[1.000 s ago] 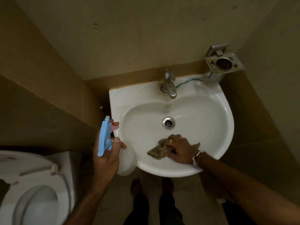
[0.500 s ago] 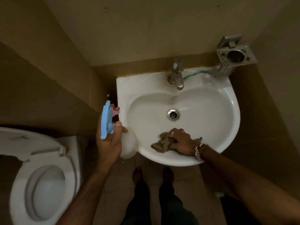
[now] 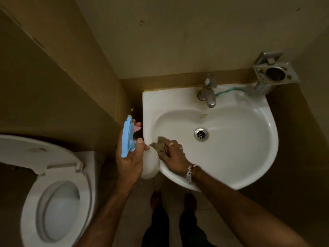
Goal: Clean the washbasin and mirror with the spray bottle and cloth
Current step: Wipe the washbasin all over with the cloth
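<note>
Since 0.5 s ago, the right hand (image 3: 173, 155) has slid the cloth (image 3: 159, 144) from the basin's near side to its left inner wall.
Right hand presses the crumpled cloth inside the washbasin (image 3: 249, 157); left hand (image 3: 129, 158) grips the spray bottle (image 3: 140, 154) just beside the rim.

Left hand (image 3: 129, 157) gripping, raised; right hand (image 3: 173, 155) pressed flat, arm extended.

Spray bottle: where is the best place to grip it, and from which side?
Grip the narrow neck under the blue head, from behind the trigger, as the left hand does on the spray bottle: the round white body looks too wide.
</note>
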The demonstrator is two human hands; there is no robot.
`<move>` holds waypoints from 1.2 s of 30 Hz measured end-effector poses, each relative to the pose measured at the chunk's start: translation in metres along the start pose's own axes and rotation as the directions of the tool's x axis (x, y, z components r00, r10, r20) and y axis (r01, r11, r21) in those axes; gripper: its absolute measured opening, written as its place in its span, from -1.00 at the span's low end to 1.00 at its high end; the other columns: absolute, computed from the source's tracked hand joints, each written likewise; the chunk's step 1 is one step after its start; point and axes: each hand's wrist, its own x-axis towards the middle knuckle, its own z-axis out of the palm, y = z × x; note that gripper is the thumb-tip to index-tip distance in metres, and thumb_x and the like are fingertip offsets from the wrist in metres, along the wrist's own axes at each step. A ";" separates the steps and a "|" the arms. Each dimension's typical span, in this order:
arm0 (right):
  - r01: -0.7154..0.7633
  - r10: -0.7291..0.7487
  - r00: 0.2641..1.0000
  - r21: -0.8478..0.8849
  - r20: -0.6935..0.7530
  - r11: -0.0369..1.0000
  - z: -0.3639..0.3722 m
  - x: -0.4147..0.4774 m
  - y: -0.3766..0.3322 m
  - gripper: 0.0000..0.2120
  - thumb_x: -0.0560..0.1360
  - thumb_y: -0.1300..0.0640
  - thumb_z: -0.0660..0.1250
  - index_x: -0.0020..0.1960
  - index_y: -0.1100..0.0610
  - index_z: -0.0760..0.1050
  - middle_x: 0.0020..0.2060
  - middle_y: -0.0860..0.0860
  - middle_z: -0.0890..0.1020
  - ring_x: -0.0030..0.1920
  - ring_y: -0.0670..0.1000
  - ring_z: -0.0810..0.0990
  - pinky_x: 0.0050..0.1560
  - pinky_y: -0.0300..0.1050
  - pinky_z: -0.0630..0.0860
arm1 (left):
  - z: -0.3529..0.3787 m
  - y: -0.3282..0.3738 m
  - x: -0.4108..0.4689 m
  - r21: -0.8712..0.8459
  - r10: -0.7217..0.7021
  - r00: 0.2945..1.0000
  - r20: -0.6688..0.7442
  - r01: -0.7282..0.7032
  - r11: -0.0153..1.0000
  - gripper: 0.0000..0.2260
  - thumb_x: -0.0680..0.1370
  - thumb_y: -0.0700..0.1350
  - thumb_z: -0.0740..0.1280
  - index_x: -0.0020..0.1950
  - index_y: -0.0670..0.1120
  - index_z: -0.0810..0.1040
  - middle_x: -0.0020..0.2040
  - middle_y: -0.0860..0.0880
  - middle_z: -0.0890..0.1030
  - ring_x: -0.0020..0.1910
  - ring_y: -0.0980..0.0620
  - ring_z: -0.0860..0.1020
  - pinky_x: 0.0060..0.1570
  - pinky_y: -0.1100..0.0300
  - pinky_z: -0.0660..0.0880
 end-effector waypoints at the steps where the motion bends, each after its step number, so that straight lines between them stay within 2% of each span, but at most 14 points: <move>1: -0.017 0.018 0.998 0.023 -0.064 1.000 0.006 0.013 -0.008 -0.45 0.58 -0.07 0.26 0.52 -0.10 0.18 0.33 0.11 0.35 0.32 0.20 0.33 0.33 0.15 0.31 | 0.000 0.001 0.003 -0.005 0.004 1.000 0.007 -0.004 1.000 -0.75 0.58 -0.27 0.24 0.09 -0.48 0.48 -0.33 0.36 0.60 -0.18 0.42 0.54 -0.14 0.62 0.35; 4: -0.086 0.121 0.958 0.141 -0.261 0.986 0.013 0.053 -0.027 -0.43 0.58 -0.02 0.26 0.54 -0.04 0.17 0.32 0.14 0.36 0.29 0.23 0.36 0.30 0.15 0.35 | -0.004 -0.001 0.008 -0.011 0.010 0.999 0.031 -0.010 1.000 -0.78 0.57 -0.31 0.24 0.03 -0.50 0.50 -0.34 0.35 0.60 -0.20 0.42 0.54 -0.13 0.62 0.35; 7: -0.159 0.317 0.836 0.356 -0.448 0.921 0.012 0.084 -0.046 -0.41 0.57 0.06 0.27 0.54 0.03 0.16 0.32 0.17 0.35 0.29 0.27 0.36 0.23 0.19 0.37 | -0.009 -0.001 0.010 -0.017 0.003 0.999 0.048 -0.003 1.000 -0.77 0.57 -0.29 0.24 0.07 -0.48 0.50 -0.33 0.35 0.60 -0.21 0.44 0.54 -0.18 0.61 0.37; 10: -0.182 0.418 0.754 0.450 -0.507 0.874 0.015 0.095 -0.053 -0.41 0.56 0.09 0.27 0.53 0.05 0.15 0.34 0.17 0.35 0.29 0.28 0.35 0.22 0.22 0.36 | -0.016 0.002 0.012 -0.001 0.027 0.998 0.059 -0.027 1.000 -0.77 0.57 -0.31 0.24 0.09 -0.49 0.49 -0.26 0.12 0.65 -0.21 0.42 0.55 -0.17 0.62 0.37; 13: -0.134 0.330 0.820 0.403 -0.467 0.905 0.015 0.091 -0.040 -0.41 0.55 0.07 0.30 0.53 0.06 0.19 0.34 0.15 0.36 0.32 0.25 0.35 0.31 0.21 0.32 | -0.022 0.003 0.014 0.023 0.055 0.996 0.067 -0.057 0.998 -0.77 0.56 -0.35 0.22 0.11 -0.52 0.45 -0.13 -0.18 0.60 -0.22 0.39 0.55 -0.14 0.60 0.38; 15: -0.027 0.155 0.904 0.309 -0.398 0.951 0.015 0.079 -0.026 -0.43 0.51 -0.01 0.32 0.48 0.02 0.29 0.30 0.11 0.41 0.29 0.20 0.39 0.33 0.19 0.35 | -0.022 0.000 0.014 0.016 0.026 0.997 0.066 -0.027 1.000 -0.78 0.57 -0.34 0.22 0.11 -0.51 0.46 -0.19 0.04 0.65 -0.22 0.42 0.54 -0.16 0.61 0.37; 18: 0.110 -0.060 0.960 0.171 -0.274 0.979 0.021 0.050 -0.002 -0.49 0.46 -0.12 0.26 0.40 -0.09 0.37 0.21 0.02 0.48 0.22 0.10 0.45 0.28 0.17 0.40 | -0.019 0.002 0.011 0.028 -0.014 0.996 0.085 0.012 1.000 -0.78 0.58 -0.31 0.23 0.07 -0.48 0.50 -0.31 0.41 0.58 -0.19 0.51 0.50 -0.19 0.64 0.35; 22: 0.239 -0.220 0.958 0.091 -0.183 0.967 0.011 0.030 0.006 -0.57 0.53 -0.05 0.24 0.39 -0.07 0.38 0.16 0.01 0.52 0.17 0.05 0.46 0.27 0.07 0.40 | -0.013 -0.001 0.007 0.025 -0.042 0.994 0.099 0.040 0.999 -0.76 0.58 -0.27 0.23 0.09 -0.46 0.50 -0.27 0.43 0.57 -0.16 0.47 0.51 -0.20 0.63 0.36; 24: 0.236 -0.185 0.953 0.204 -0.240 0.950 0.006 0.035 0.003 -0.56 0.53 0.07 0.24 0.40 0.05 0.37 0.19 0.08 0.50 0.23 0.08 0.44 0.34 0.03 0.36 | -0.012 -0.001 0.007 0.024 -0.041 0.994 0.100 0.039 0.999 -0.75 0.58 -0.26 0.24 0.08 -0.47 0.50 -0.27 0.38 0.59 -0.16 0.44 0.53 -0.18 0.63 0.35; 26: 0.211 -0.035 0.915 0.400 -0.403 0.892 0.003 0.047 -0.001 -0.53 0.51 0.16 0.21 0.42 0.14 0.34 0.22 0.13 0.46 0.29 0.10 0.44 0.40 -0.05 0.32 | -0.012 0.000 0.007 0.019 -0.037 0.994 0.099 0.035 0.999 -0.75 0.58 -0.26 0.23 0.10 -0.47 0.49 -0.29 0.36 0.60 -0.18 0.43 0.53 -0.17 0.63 0.35; 29: 0.202 0.236 0.770 0.577 -0.593 0.791 -0.012 0.078 -0.001 -0.50 0.48 0.21 0.19 0.41 0.25 0.34 0.21 0.17 0.49 0.24 0.13 0.49 0.39 0.02 0.37 | -0.015 0.000 0.006 0.001 -0.042 0.996 0.076 0.042 0.999 -0.75 0.58 -0.26 0.23 0.14 -0.43 0.48 -0.29 0.37 0.59 -0.19 0.46 0.52 -0.22 0.63 0.37; 32: 0.145 0.352 0.682 0.590 -0.641 0.794 -0.021 0.106 0.002 -0.54 0.44 0.19 0.18 0.33 0.28 0.36 0.15 0.23 0.50 0.15 0.18 0.53 0.31 0.14 0.42 | -0.019 0.000 0.008 -0.005 -0.026 0.997 0.073 0.027 1.000 -0.76 0.57 -0.30 0.22 0.16 -0.44 0.46 -0.31 0.18 0.62 -0.19 0.45 0.53 -0.21 0.63 0.36; 34: 0.150 0.309 0.708 0.562 -0.635 0.813 -0.010 0.107 -0.014 -0.64 0.44 0.18 0.19 0.21 0.27 0.41 0.06 0.20 0.53 0.05 0.12 0.55 0.19 0.15 0.48 | -0.022 0.000 0.009 0.011 -0.027 0.997 0.068 0.026 1.000 -0.77 0.57 -0.31 0.23 0.15 -0.44 0.47 -0.28 0.18 0.61 -0.18 0.48 0.51 -0.21 0.64 0.36; 36: 0.114 0.205 0.778 0.454 -0.594 0.884 0.007 0.098 -0.031 -0.61 0.48 0.16 0.25 0.29 0.24 0.43 0.10 0.19 0.52 0.11 0.10 0.52 0.21 0.08 0.44 | -0.023 0.000 0.010 0.021 -0.027 0.998 0.061 0.026 0.999 -0.77 0.57 -0.32 0.23 0.15 -0.45 0.46 -0.25 0.15 0.61 -0.18 0.49 0.51 -0.21 0.64 0.36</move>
